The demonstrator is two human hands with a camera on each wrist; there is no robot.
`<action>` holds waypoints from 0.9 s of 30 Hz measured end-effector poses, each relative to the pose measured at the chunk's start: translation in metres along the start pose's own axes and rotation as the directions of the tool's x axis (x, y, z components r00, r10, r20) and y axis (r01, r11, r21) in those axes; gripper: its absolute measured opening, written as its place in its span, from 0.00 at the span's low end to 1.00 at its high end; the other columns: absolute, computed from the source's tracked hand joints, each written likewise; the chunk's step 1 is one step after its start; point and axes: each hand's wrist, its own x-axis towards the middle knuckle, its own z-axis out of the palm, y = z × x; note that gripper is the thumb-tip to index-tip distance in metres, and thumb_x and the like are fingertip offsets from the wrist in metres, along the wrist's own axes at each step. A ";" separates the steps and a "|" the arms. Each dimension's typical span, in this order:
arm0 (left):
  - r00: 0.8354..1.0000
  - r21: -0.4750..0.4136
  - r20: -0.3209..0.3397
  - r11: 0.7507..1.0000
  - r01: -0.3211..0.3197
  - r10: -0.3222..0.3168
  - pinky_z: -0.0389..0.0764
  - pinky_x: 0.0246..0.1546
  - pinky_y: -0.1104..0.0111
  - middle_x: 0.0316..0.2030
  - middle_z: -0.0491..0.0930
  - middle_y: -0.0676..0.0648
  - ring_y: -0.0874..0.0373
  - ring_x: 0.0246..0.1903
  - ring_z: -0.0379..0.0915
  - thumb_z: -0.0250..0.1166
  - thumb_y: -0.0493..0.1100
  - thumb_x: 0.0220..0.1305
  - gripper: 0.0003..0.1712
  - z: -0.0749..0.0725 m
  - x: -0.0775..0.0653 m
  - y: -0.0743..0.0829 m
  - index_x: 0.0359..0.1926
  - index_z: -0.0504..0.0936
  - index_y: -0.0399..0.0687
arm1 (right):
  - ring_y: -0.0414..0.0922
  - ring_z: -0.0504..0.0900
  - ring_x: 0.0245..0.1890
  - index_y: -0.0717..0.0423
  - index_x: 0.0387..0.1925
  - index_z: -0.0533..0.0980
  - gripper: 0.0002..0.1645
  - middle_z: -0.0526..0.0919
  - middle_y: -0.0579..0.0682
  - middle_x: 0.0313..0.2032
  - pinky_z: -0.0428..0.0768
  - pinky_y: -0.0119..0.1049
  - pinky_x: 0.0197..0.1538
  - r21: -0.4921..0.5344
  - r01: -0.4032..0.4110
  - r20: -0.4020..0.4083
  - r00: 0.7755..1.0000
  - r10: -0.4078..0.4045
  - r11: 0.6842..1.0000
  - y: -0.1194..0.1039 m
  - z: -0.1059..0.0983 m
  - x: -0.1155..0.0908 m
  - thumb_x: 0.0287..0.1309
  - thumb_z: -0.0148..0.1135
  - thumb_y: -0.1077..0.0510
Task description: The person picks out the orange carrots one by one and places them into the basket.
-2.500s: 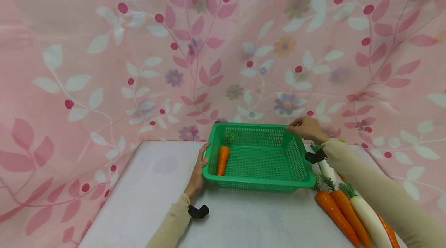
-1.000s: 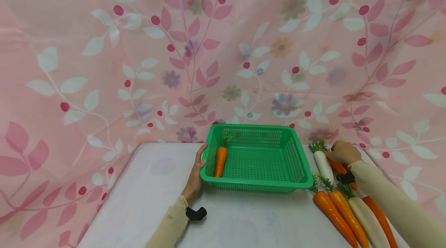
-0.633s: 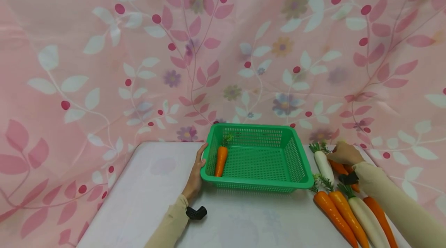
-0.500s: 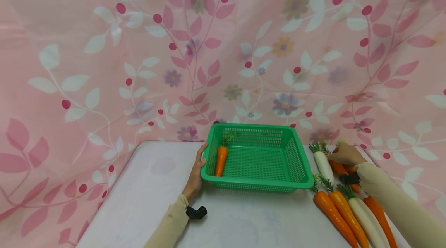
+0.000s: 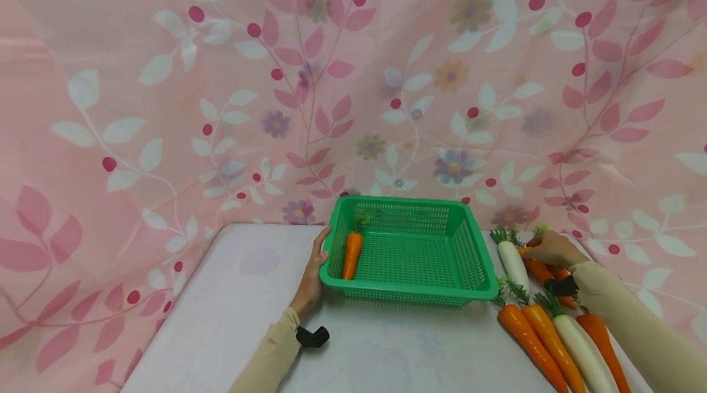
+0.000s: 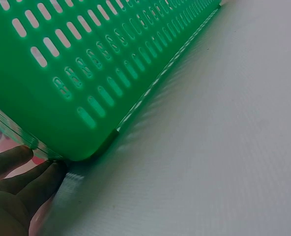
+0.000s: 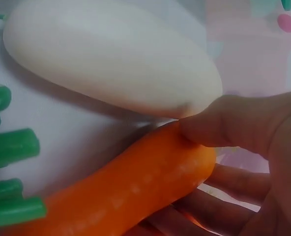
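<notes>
Orange carrot (image 7: 121, 196), pinched by right hand (image 5: 555, 250), could roll the adjacent radish (image 7: 116, 54) if dragged; straight-fingered left hand (image 5: 309, 279) touches basket (image 5: 409, 288).

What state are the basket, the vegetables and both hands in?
Green perforated plastic basket: upright, one carrot inside
Orange tapered carrot inside: lying along the left wall
Left hand: touching the basket
Right hand: pinching another orange carrot
Two long white radishes: lying
Three orange front carrots: lying
Orange vegetable by right wrist: mostly hidden
</notes>
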 end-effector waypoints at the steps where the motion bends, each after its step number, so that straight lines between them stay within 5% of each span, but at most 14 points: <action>1: 1.000 0.002 0.001 1.000 0.003 -0.003 0.38 0.77 0.29 0.86 0.46 0.51 0.43 0.85 0.38 0.35 0.51 0.84 0.33 0.000 0.000 0.000 0.86 0.51 0.64 | 0.55 0.85 0.39 0.80 0.58 0.77 0.38 0.84 0.73 0.47 0.88 0.51 0.43 -0.002 -0.008 0.004 1.000 0.008 1.000 0.000 0.000 -0.001 0.63 0.70 0.49; 16: 1.000 0.019 -0.002 1.000 -0.003 0.003 0.37 0.78 0.29 0.86 0.46 0.50 0.43 0.85 0.37 0.36 0.50 0.84 0.34 0.000 0.001 0.002 0.86 0.51 0.59 | 0.49 0.80 0.31 0.80 0.63 0.73 0.36 0.82 0.75 0.48 0.87 0.45 0.34 0.025 0.008 0.016 1.000 -0.008 1.000 -0.001 0.000 -0.007 0.64 0.69 0.55; 23: 1.000 0.024 -0.002 1.000 -0.004 0.004 0.37 0.77 0.29 0.86 0.46 0.50 0.43 0.85 0.38 0.36 0.51 0.83 0.34 0.001 0.000 0.000 0.86 0.51 0.63 | 0.45 0.73 0.20 0.82 0.66 0.70 0.38 0.81 0.55 0.29 0.81 0.41 0.29 0.068 0.001 0.030 1.000 -0.003 0.998 0.000 -0.002 -0.009 0.64 0.67 0.56; 27: 1.000 0.023 -0.007 1.000 -0.008 0.008 0.37 0.77 0.29 0.86 0.46 0.50 0.43 0.85 0.38 0.36 0.51 0.83 0.33 0.000 0.000 0.000 0.85 0.52 0.64 | 0.48 0.80 0.30 0.82 0.67 0.69 0.37 0.83 0.71 0.43 0.88 0.48 0.37 0.109 0.029 0.018 0.999 -0.031 0.994 -0.006 -0.011 -0.011 0.65 0.64 0.58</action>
